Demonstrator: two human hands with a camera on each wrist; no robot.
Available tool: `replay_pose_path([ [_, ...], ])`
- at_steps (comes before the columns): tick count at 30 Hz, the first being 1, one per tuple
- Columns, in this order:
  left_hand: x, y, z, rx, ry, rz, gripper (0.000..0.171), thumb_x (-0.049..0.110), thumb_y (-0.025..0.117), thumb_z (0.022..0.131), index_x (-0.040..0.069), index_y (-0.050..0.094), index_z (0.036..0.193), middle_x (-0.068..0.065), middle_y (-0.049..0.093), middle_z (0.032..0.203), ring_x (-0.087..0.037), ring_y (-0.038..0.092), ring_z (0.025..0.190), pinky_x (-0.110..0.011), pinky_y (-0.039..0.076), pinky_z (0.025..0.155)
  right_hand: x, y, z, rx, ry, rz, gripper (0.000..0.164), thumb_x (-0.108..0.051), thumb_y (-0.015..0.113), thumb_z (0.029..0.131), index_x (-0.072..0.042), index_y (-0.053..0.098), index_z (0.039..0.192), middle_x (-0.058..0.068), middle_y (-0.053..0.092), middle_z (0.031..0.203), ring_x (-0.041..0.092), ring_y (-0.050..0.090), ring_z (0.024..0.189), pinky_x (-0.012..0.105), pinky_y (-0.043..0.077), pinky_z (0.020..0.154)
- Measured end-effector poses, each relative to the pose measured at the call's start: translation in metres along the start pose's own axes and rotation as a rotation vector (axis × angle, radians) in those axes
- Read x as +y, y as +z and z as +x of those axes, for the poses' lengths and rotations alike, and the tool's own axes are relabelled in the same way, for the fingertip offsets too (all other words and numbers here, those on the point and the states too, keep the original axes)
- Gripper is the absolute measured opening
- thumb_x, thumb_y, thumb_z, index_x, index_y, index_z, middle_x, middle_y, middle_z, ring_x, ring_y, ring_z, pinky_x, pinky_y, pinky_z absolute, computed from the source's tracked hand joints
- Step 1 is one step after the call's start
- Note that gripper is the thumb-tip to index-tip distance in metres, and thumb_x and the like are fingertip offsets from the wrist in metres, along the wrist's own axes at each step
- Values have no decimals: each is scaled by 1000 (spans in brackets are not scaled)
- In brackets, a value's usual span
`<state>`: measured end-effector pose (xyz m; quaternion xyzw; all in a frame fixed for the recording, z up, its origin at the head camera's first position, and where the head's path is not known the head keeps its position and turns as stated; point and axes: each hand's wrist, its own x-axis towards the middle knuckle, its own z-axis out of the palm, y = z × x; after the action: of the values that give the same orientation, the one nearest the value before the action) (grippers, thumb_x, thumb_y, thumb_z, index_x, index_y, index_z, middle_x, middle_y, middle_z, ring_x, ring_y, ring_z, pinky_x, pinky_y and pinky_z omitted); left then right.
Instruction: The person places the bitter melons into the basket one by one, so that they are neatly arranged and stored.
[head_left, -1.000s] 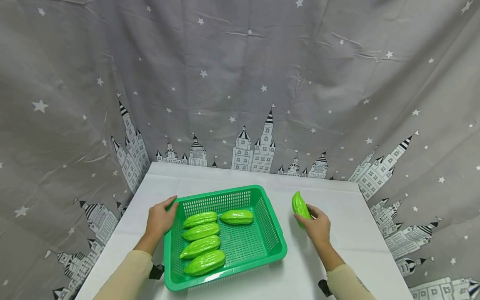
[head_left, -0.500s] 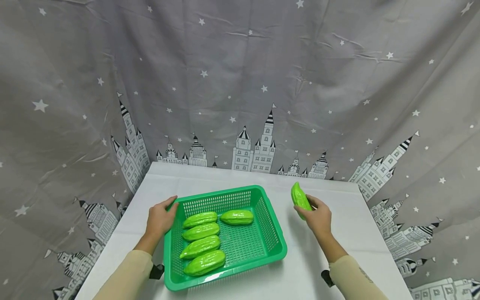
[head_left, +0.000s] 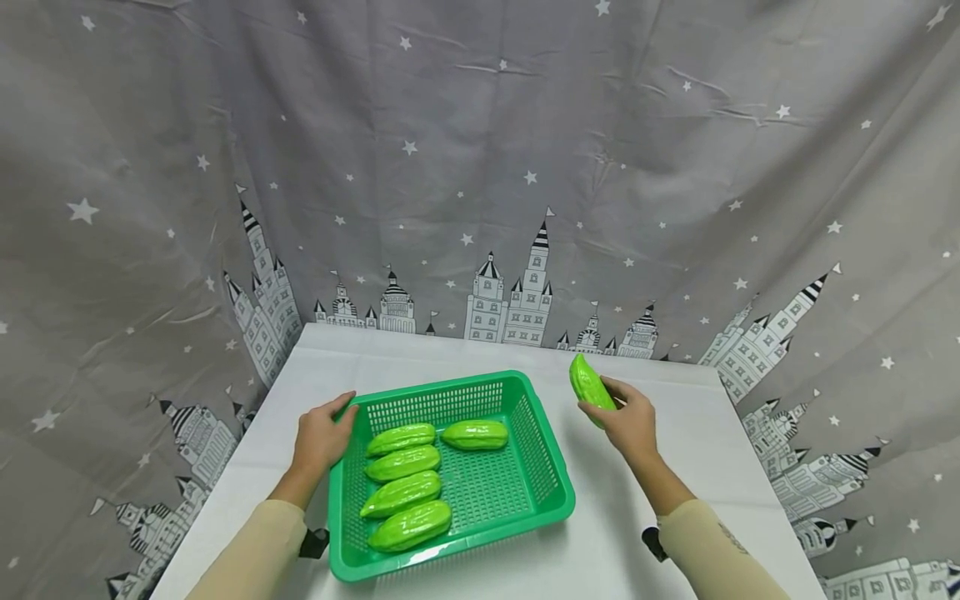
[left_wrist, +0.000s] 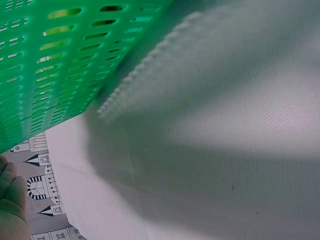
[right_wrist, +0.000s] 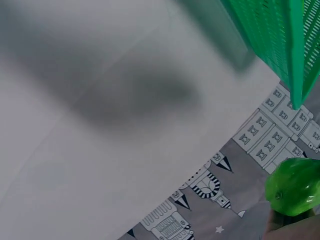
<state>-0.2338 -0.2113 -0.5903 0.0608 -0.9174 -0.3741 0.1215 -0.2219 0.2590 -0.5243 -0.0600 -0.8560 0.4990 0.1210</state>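
Observation:
In the head view, my right hand [head_left: 630, 417] holds a glossy, ridged green vegetable [head_left: 589, 385], which looks like a bitter melon, above the table, right of the green plastic basket [head_left: 564, 504]. Its blunt end shows in the right wrist view as a green bitter melon [right_wrist: 291, 190] over my fingers. My left hand [head_left: 321, 433] holds the basket's far left corner, thumb at the rim and some fingers hidden. Inside the basket, several like bitter melons [head_left: 401, 493] lie in a column along the left, and a single bitter melon [head_left: 475, 434] lies beside the farthest of them.
A white cloth covers the table [head_left: 675, 475]. Behind and around it hangs a grey curtain [head_left: 450, 167] printed with castles and stars. The basket's slotted side wall [left_wrist: 55, 65] fills the upper left of the left wrist view.
My right hand has lifted the bitter melon and carried it farther away and slightly left, towards the basket. The left hand, the basket and the bitter melons in it stay put.

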Motion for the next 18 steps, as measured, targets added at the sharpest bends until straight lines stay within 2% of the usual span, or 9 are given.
replay_pose_path([
  [8,0,-1,0,-1,-7,6,40,23,58,103,5,60,140,-22,58,136,-45,53,127,-59,41,106,-13,9,3,-36,-55,-20,61,-12,89,78,2,63,132,20,61,133,38,59,123,46,54,95],
  [18,1,-2,0,-12,-7,0,40,22,58,104,5,60,140,-22,58,136,-45,52,127,-59,41,106,-31,19,2,-146,-120,-32,62,-13,90,77,1,64,132,19,61,132,36,60,121,44,55,94],
])
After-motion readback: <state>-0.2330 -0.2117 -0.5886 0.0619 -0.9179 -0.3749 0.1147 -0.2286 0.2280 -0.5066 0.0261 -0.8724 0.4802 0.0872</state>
